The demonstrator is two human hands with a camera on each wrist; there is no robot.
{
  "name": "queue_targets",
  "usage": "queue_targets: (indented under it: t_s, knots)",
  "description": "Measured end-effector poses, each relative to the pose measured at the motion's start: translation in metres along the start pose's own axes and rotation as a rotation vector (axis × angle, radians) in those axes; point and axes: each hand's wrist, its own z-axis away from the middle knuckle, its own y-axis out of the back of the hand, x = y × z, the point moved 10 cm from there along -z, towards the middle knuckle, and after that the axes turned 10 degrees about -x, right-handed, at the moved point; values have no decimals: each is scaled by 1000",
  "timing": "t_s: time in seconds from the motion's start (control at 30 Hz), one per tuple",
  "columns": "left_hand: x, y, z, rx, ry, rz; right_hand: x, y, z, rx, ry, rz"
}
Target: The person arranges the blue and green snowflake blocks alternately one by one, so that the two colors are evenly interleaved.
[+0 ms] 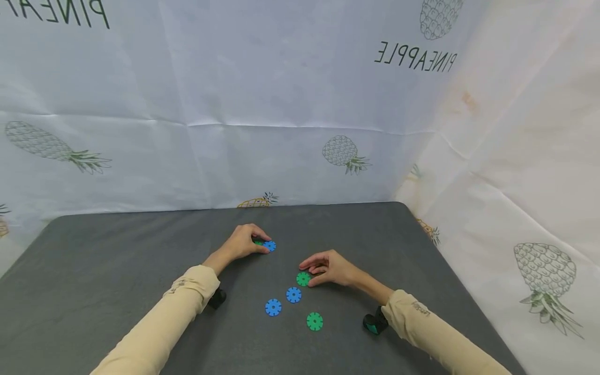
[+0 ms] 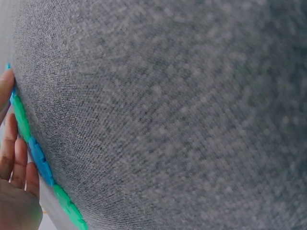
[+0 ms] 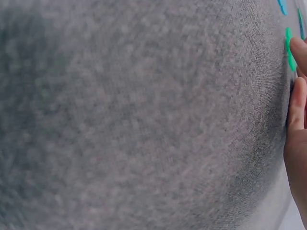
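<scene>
Notched plastic discs in blue and green lie about both hands on the grey table. My left hand (image 1: 241, 242) pinches a blue disc (image 1: 270, 245) between thumb and forefinger. Beside it, partly hidden by that hand, a green disc (image 1: 258, 242) shows. The left wrist view has a row of blue and green discs (image 2: 41, 160) edge to edge by the fingers (image 2: 8, 153). Nearer the front, my right hand (image 1: 335, 269) is over another green disc (image 1: 302, 279), its thumb at the rim and its other fingers apart above it. The right wrist view shows this green disc (image 3: 289, 48) partly.
Two loose blue discs (image 1: 294, 295) and a green disc (image 1: 314, 321) lie in front of the hands. White cloth (image 1: 262, 166) with pineapple prints hangs behind the grey table (image 1: 140, 250) and along its right side. Each wrist carries a black device (image 1: 375, 321).
</scene>
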Motion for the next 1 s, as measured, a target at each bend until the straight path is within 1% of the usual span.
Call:
queue_targets:
  t_s: [0.27,0.4,0.67,0.8,0.93,1.0]
  knots:
    - [1,0,0,-6,11,9,2,0,-6,-41,-1,75]
    - [0,-1,-1,-12,14,3,4,2,-10,-77,-10,63]
    - [-1,-3,-2,-12,19,-1,7,1,-14,-126,16,38]
    - [-1,-3,-2,-11,33,-1,7,0,-16,-167,26,19]
    - [-1,-2,-1,-19,32,1,6,0,-19,-215,11,-8]
    - [-2,-2,-1,-19,30,15,6,0,-21,-233,-9,-14]
